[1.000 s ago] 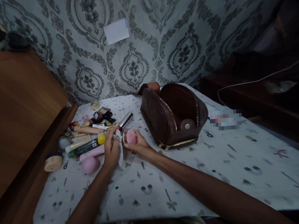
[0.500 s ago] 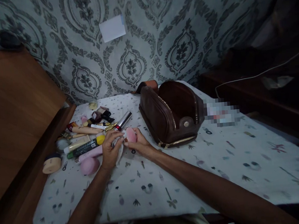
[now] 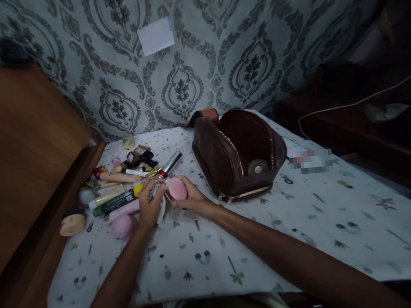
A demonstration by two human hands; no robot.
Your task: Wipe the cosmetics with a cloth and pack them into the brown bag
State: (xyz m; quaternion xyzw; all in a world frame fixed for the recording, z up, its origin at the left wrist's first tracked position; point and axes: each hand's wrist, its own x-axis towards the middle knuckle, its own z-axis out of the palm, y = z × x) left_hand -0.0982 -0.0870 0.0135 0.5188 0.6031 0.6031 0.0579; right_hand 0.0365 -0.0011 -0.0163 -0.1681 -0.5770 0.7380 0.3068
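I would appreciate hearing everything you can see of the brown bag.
The bag is dark brown and looks like leather. It stands on the printed cloth, beyond and right of the right hand, which does not touch it. Its top gapes open, with gold-coloured zip teeth along the opening and a round snap on a tab at the near end. Lower down runs another gold-coloured zip. The inside is too dark to read.

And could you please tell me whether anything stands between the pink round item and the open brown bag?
Only the right hand visibly does: it holds the pink round item on the side toward the open brown bag. The left hand is at the item's opposite side, so not between them.
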